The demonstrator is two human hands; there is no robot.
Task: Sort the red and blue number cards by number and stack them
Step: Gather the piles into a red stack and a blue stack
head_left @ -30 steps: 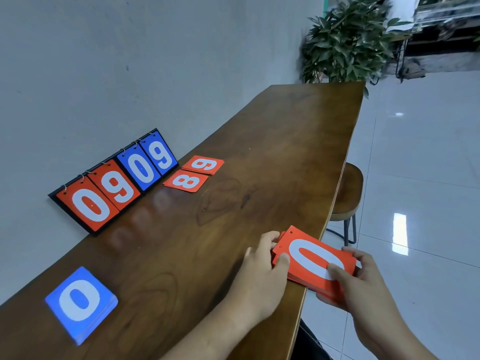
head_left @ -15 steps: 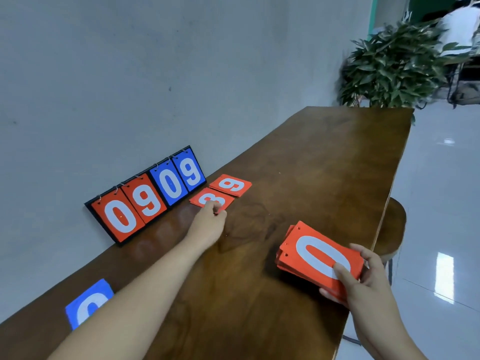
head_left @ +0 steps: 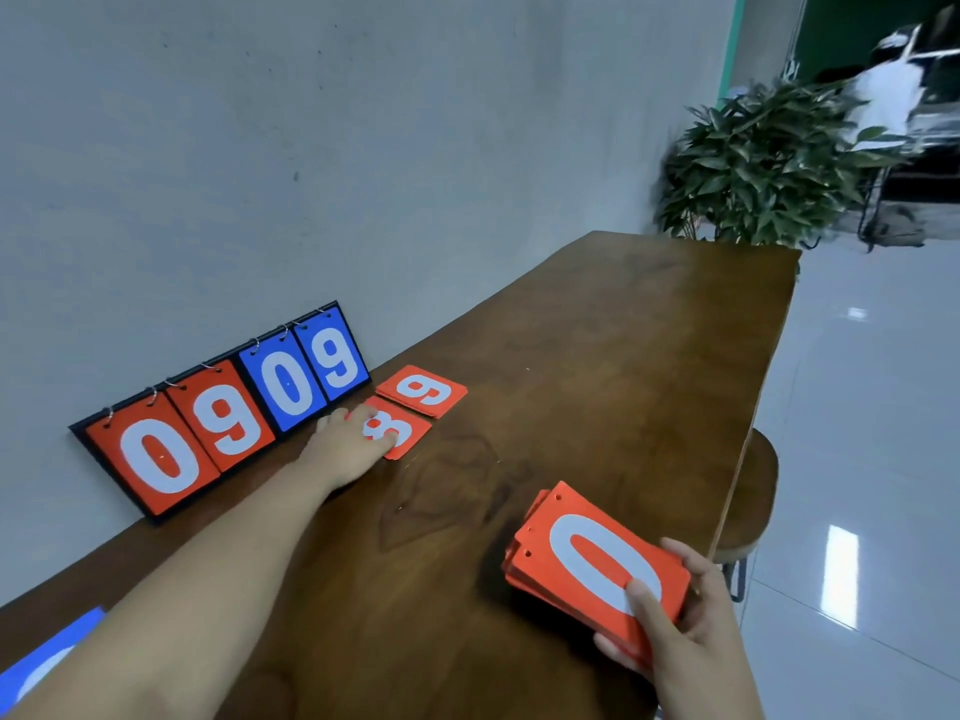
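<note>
Red 0 stack (head_left: 587, 558): is tilting over the right side of the desk (head_left: 597, 356), its white 0 facing up and punched holes at the far end, with the right hand (head_left: 691, 631) gripping its near end.
Red 8 card (head_left: 402, 433): is lying flat on the desk, with the left hand (head_left: 348, 449) resting on its left part.
Red 9 card (head_left: 423, 391): is lying flat just beyond the 8.
Blue stack (head_left: 47, 662): is lying at the lower left, mostly cut off by the frame.

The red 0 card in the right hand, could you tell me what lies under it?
A stack of red cards lies under the 0 card, only their edges showing; their numbers are covered. The right hand grips the stack.
</note>
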